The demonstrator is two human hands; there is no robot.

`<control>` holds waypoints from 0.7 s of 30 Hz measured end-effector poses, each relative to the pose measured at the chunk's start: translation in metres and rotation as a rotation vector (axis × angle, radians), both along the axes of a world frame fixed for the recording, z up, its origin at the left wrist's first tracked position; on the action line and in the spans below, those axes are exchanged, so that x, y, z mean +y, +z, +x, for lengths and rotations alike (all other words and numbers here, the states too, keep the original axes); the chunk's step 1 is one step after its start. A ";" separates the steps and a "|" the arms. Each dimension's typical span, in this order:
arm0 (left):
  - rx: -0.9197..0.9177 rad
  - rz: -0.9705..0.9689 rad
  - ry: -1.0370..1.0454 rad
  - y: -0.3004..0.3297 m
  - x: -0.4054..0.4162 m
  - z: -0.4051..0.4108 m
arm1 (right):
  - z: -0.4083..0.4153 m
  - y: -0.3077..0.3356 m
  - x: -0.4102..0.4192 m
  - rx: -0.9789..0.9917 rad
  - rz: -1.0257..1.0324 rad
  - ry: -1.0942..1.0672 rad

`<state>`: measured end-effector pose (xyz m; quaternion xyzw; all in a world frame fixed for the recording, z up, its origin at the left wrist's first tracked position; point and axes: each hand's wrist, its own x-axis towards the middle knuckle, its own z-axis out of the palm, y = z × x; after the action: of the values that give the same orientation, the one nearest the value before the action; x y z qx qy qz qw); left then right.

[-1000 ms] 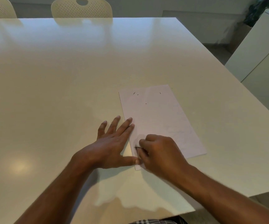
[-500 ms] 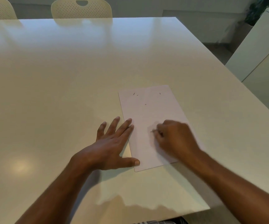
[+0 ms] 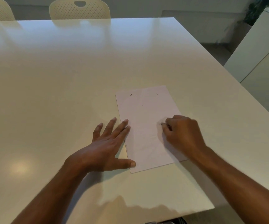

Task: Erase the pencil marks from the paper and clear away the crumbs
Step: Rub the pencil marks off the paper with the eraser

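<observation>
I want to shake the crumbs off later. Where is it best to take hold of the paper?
Probably the far short edge of the paper, from the far side: it lies flat, left hand pins the left edge, right hand rests on its right side.

Glossy cream table (image 3: 65, 81), two perforated chairs (image 3: 79, 8) behind it, pale cabinet (image 3: 259, 50) and plant (image 3: 258, 8) at right.

L hand (image 3: 107, 144) flat, fingers splayed; R hand (image 3: 181, 133) curled, fist-like.

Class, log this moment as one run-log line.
left hand flat, pinning paper | right hand pinching small tool, rubbing | dark specks remain
</observation>
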<state>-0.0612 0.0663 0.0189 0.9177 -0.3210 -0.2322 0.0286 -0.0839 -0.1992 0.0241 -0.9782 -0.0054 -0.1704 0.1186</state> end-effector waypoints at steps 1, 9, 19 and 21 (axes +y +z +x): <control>0.003 0.002 0.001 0.001 0.000 0.000 | -0.010 0.000 0.012 0.012 0.012 0.047; 0.030 0.001 0.002 0.002 -0.002 0.000 | -0.004 -0.016 -0.012 0.012 0.136 0.024; 0.059 -0.010 0.070 0.022 -0.009 0.007 | -0.007 -0.023 -0.016 0.006 0.363 0.005; -0.059 -0.159 0.154 0.023 -0.024 0.016 | -0.007 -0.024 -0.016 0.005 0.365 0.013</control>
<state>-0.0453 0.0423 0.0414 0.9409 -0.2675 -0.1762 0.1096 -0.0913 -0.2151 0.0006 -0.9407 0.0195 -0.1652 0.2955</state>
